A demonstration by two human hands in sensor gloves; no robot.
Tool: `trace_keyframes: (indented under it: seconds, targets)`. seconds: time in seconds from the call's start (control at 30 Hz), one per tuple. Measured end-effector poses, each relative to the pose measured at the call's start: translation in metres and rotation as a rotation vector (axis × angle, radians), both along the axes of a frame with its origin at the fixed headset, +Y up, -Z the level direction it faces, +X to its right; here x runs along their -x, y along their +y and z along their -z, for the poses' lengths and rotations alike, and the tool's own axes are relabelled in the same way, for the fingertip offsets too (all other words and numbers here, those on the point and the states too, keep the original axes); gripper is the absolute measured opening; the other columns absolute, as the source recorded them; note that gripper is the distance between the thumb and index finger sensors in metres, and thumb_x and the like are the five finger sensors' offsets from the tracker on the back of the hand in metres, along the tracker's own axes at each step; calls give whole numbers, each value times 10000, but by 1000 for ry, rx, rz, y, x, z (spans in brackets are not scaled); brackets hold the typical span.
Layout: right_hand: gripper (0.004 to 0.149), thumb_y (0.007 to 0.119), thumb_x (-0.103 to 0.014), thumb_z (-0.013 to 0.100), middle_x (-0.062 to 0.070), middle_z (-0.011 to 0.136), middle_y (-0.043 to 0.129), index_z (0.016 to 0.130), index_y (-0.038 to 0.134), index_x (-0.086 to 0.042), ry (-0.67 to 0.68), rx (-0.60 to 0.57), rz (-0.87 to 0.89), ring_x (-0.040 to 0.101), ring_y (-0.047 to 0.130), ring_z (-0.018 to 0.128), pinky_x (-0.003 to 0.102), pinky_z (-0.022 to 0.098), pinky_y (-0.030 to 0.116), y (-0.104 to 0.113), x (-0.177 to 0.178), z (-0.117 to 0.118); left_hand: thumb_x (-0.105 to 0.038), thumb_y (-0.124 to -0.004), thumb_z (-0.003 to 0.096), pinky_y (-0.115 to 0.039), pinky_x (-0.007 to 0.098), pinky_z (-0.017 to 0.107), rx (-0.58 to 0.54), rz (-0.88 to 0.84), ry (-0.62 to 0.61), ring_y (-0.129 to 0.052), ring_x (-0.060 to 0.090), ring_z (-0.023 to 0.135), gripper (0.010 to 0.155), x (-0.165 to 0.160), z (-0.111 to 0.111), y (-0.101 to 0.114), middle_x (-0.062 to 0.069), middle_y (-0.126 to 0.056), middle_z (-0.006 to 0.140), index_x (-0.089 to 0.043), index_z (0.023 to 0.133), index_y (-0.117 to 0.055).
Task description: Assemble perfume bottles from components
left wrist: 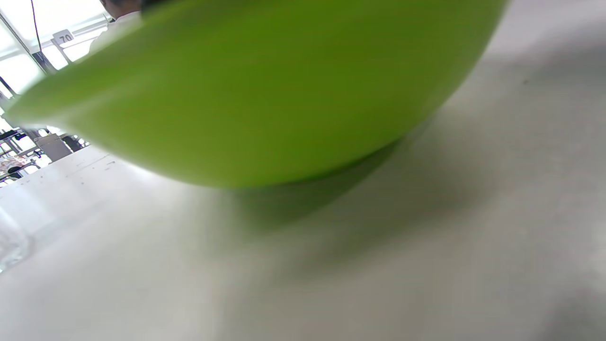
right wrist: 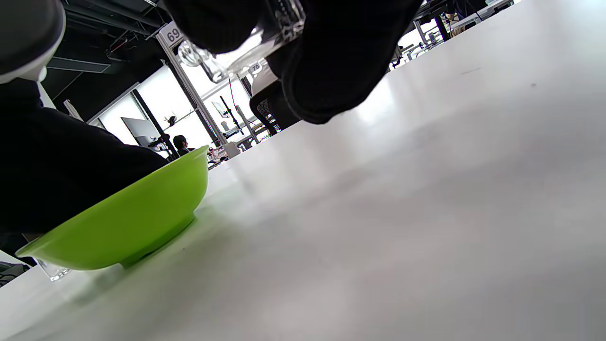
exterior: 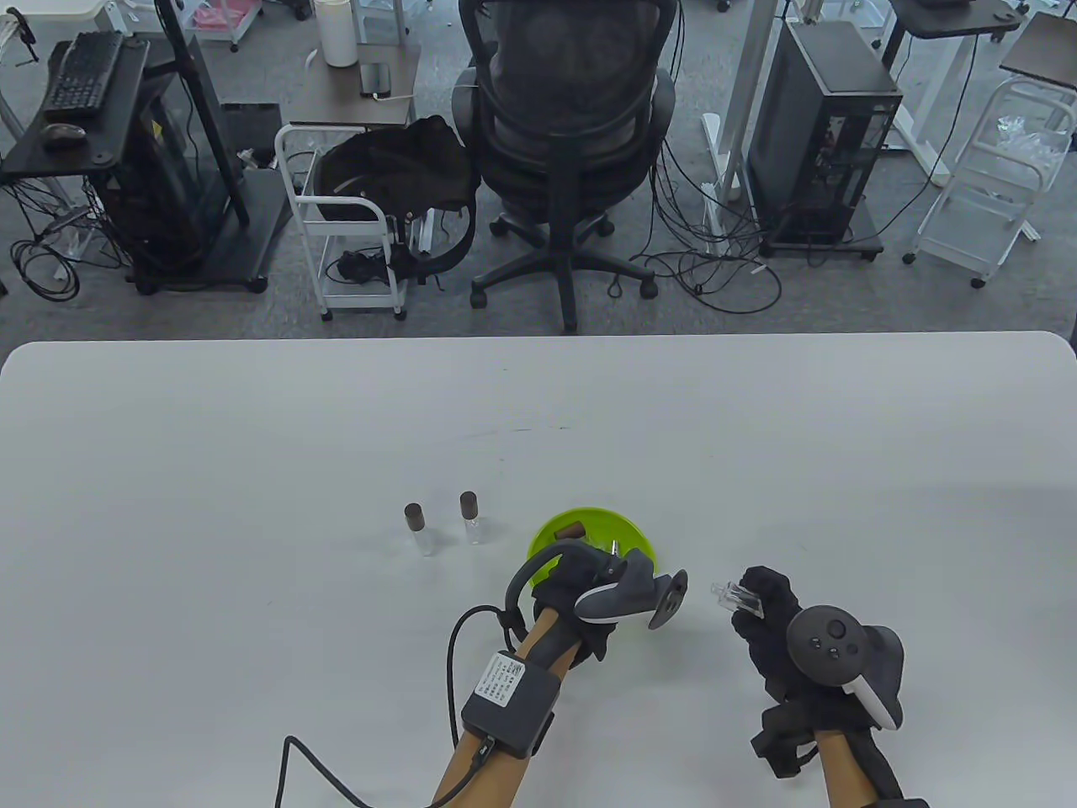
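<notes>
Two clear perfume bottles with brown caps (exterior: 413,528) (exterior: 469,515) stand upright on the white table (exterior: 252,471). A green bowl (exterior: 589,520) beside them holds a brown cap (exterior: 573,530) and a small metal sprayer part (exterior: 617,547). My left hand (exterior: 574,582) reaches into the bowl's near side; its tracker hides the fingertips. My right hand (exterior: 750,601) hovers right of the bowl and holds an uncapped clear bottle (exterior: 737,597) on its side, neck pointing left. In the right wrist view, gloved fingers (right wrist: 331,61) wrap that bottle (right wrist: 236,49) above the table.
The left wrist view is filled by the bowl's outer wall (left wrist: 265,94), with a glass bottle base (left wrist: 9,246) at the left edge. Beyond the table's far edge stand an office chair (exterior: 568,151), a white cart (exterior: 353,227) and computer towers.
</notes>
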State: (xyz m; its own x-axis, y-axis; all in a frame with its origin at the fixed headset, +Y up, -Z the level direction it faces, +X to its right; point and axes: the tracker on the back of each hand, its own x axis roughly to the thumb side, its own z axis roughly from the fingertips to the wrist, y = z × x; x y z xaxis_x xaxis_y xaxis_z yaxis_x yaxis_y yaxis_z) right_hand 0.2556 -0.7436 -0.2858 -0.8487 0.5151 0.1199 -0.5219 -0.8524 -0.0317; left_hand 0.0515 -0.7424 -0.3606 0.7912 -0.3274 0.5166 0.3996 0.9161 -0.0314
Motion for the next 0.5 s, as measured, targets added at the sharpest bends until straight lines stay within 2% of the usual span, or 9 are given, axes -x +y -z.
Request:
trace_keyframes:
  seconds: [0.23, 0.5]
  targets:
    - [585, 664, -297, 566, 167, 1066, 664, 1060, 397, -132, 10, 5, 9, 279, 944, 839, 340, 611, 900, -1, 1, 0, -450, -828, 482, -819, 246, 472, 49, -31, 0, -963, 63, 480, 572, 3, 7, -2, -1, -912, 814, -164, 964, -711]
    - [584, 663, -298, 568, 167, 1067, 662, 1061, 396, -132, 10, 10, 16, 281, 942, 840, 341, 613, 898, -1, 1, 0, -459, -820, 492, -839, 243, 488, 83, -51, 10, -979, 64, 491, 570, 6, 13, -4, 23, -896, 811, -174, 964, -679]
